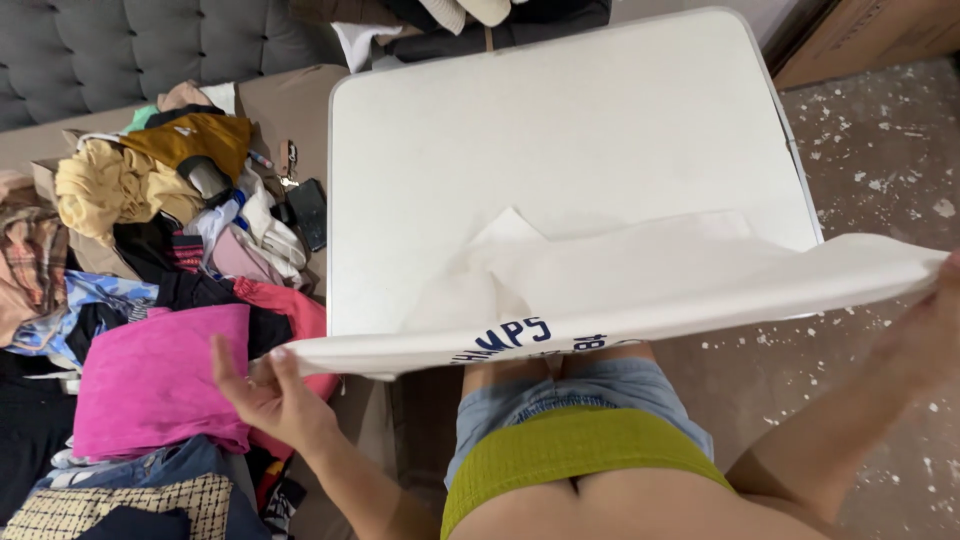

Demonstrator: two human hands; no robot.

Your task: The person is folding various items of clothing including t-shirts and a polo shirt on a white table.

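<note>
Nearest to me: green top hem and denim shorts (590, 395), both forearms angled out to the sides.

Left hand (275, 395) is raised, palm roughly up. Thumb and fingers (285, 365) pinch the left corner of the white garment (640, 285); the remaining fingers are spread loosely, one sticking up toward the pink cloth.

Right hand (940, 310) sits at the frame's right edge, arm extended out and slightly up. It holds the garment's other corner, but it's mostly cut off, so I can't tell how the fingers are set.

Garment is stretched taut between the two hands, held flat in the air in front of the waist. Its far edge drapes onto the near edge of the white counter (560, 130). Dark blue print shows along the near hem.

Left of the counter: a pile of clothes (150, 260), with pink cloth (160, 380) in front, yellow and mustard pieces further back. A dark phone (308, 212) and keys lie between pile and counter.

Beyond: grey tufted sofa (120, 50). Right side is paint-speckled floor (880, 150).
</note>
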